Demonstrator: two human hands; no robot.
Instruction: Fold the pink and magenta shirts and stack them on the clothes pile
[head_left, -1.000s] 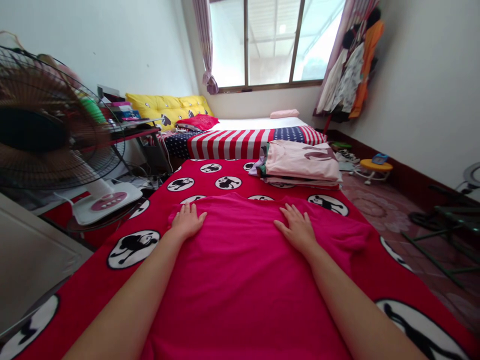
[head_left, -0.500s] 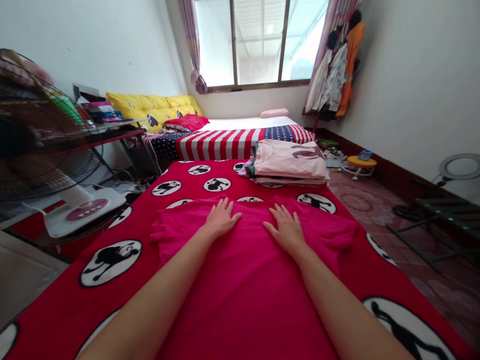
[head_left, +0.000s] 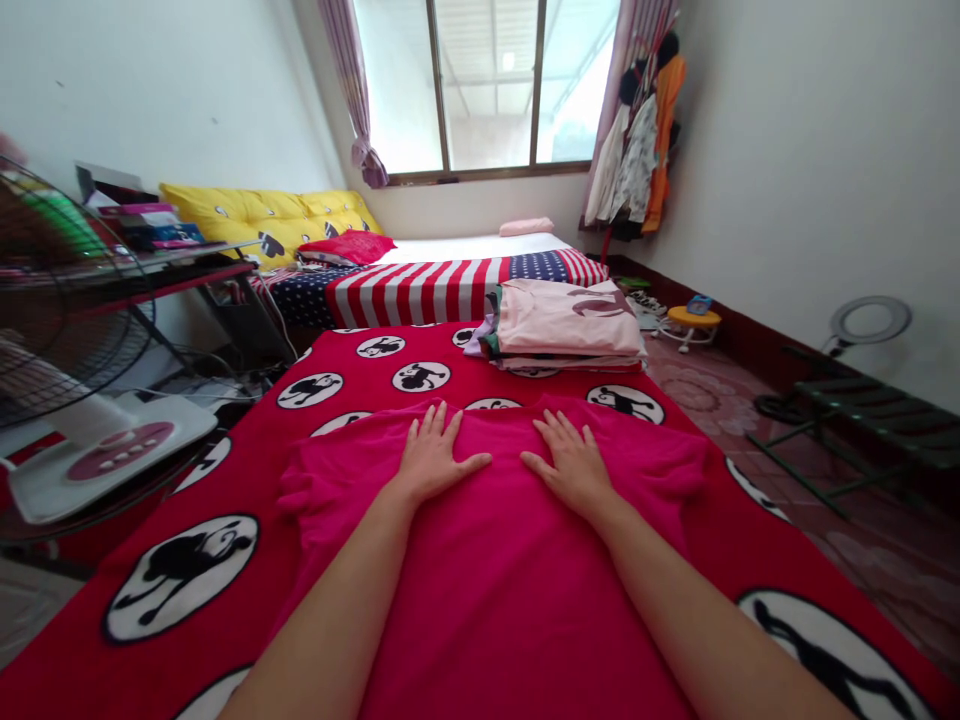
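Observation:
A bright pink T-shirt [head_left: 510, 560] lies spread on a red blanket [head_left: 277, 475] with black-and-white round prints, its neckline and sleeves at the far end. My left hand [head_left: 433, 455] rests flat on the shirt left of the neckline, fingers spread and thumb pointing right. On the other side of the neckline my right hand [head_left: 574, 462] also lies flat, fingers apart. Neither hand grips the cloth. Beyond the right hand sits a stack of folded clothes [head_left: 566, 325], with a pale pink garment on top.
A fan [head_left: 97, 440] and a cluttered desk [head_left: 180, 262] stand on the left. On the right are a green folding stool [head_left: 862, 410], a ring light [head_left: 870, 320] and a small yellow stool [head_left: 694, 318]. Another bed [head_left: 427, 290] is under the window.
The view has shifted, so the room sits further left. My left hand's fingers and thumb are spread wider on the shirt. My right hand stays near the neckline.

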